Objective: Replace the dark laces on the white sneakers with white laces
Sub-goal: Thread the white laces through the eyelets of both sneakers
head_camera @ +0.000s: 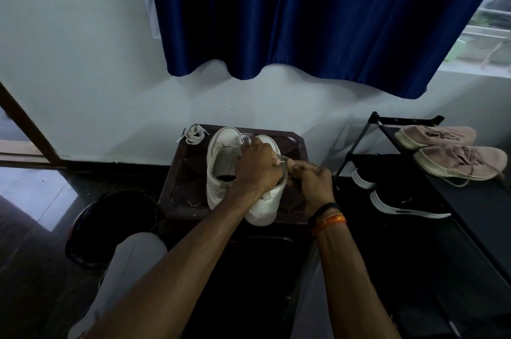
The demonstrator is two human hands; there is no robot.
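Observation:
Two white sneakers stand side by side on a dark brown stool. The left sneaker has no lace in view. My left hand lies over the top of the right sneaker and pinches a white lace at its upper edge. My right hand sits just to the right of that shoe and pinches the same lace end. A bundled white lace rests on the stool's far left corner. No dark lace is visible.
A black shoe rack stands at right with pink sneakers on top and black shoes on a lower shelf. A dark round bin sits left of the stool. A blue curtain hangs above. My knee is lower left.

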